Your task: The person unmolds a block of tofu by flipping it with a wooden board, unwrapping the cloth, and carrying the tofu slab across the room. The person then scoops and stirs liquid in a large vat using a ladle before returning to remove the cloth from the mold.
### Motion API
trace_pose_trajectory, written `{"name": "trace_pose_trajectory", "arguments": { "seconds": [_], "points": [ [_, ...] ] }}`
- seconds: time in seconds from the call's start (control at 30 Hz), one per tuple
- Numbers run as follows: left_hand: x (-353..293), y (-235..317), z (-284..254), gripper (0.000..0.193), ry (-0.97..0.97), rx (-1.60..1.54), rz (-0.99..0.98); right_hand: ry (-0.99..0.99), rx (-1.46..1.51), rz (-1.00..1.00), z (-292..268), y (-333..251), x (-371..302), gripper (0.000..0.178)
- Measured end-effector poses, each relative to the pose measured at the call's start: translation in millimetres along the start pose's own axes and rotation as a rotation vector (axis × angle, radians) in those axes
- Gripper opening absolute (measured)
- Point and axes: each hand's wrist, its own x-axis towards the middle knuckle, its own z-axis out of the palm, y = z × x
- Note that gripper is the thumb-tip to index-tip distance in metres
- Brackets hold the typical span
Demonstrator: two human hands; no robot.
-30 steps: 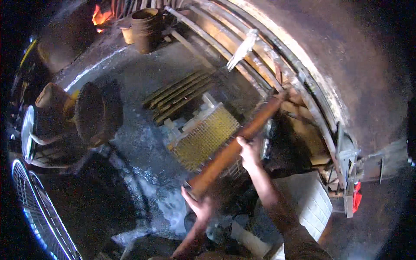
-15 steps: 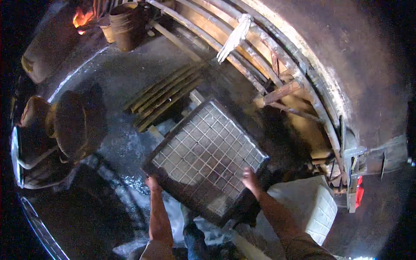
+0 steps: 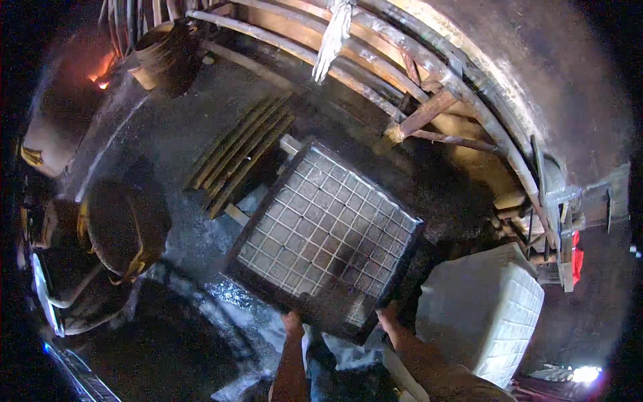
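A square tray [image 3: 321,224] with a dark wooden frame fills the middle, tilted corner-toward me. Pale crossing bars form a grid over its greyish face. Shadow covers the part nearest me. My left hand [image 3: 293,325] is closed on the near side of the frame, its fingertips partly hidden there. At the tray's lower right side, my right hand [image 3: 390,320] is closed on the frame, its fingers partly out of sight. Beyond the tray lies a rack of wooden slats [image 3: 241,154], with a pale bar end [image 3: 290,144] between the two.
A white block-shaped bundle [image 3: 469,301] stands at the right, close to my right arm. Large dark round vessels [image 3: 124,224] stand at left. A fire [image 3: 102,70] glows by a bucket [image 3: 161,57] at far left. Wooden railings [image 3: 308,43], hung with a white cloth [image 3: 333,40], curve across the back.
My left hand has shifted right along the near side of the frame. My right hand has moved off the grid's face, down toward the near right edge. The view has shifted too.
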Motion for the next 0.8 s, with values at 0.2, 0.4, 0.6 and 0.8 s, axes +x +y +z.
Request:
{"name": "trace_pose_trajectory", "arguments": {
  "seconds": [0.2, 0.4, 0.6, 0.8],
  "points": [
    [3.8, -23.9, 11.2, 0.044, 0.213, 0.069, 0.277, -0.064, -0.044, 0.054, -35.7, -2.4, 37.0, 0.057],
    [-33.5, 36.3, 23.4, 0.053, -0.216, -0.487, 0.147, -0.097, -0.501, 0.093, -139.9, 79.5, 88.6, 0.037],
    [-104.5, 95.2, 50.4, 0.04, -0.829, -1.35, -0.491, 0.506, -0.626, -0.206, -249.4, 60.5, 41.9, 0.027],
    [-142.2, 269.1, -28.3, 0.039, -0.541, -0.801, 0.288, 0.215, -0.575, -0.223, -371.4, -13.0, -16.7, 0.02]
  ]
}}
